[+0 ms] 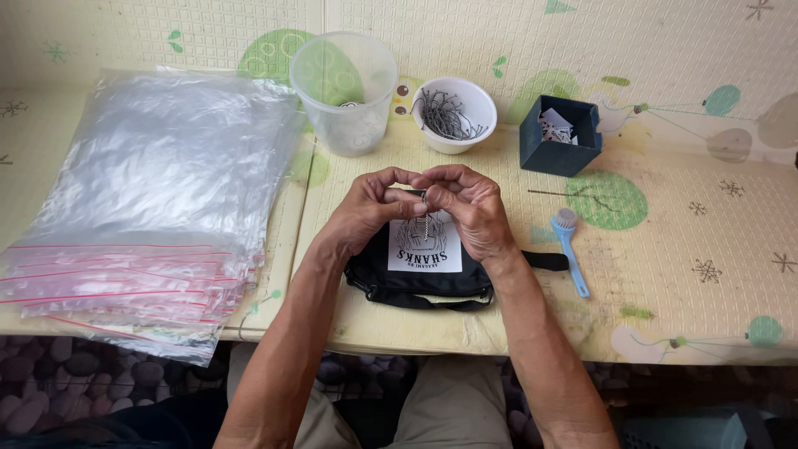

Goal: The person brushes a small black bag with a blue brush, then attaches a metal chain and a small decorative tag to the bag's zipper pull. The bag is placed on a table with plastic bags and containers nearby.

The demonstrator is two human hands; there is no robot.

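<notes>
Between both grips, small chain [426, 223]

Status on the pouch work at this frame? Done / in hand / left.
Done: nothing finished shows; the clear tub looks nearly empty. In hand: left hand and right hand pinch a short ball chain at the top of the black pouch. Left: the white bowl holds many more chains, the stack of zip bags lies flat and unfilled, and the blue box holds small tags.
</notes>
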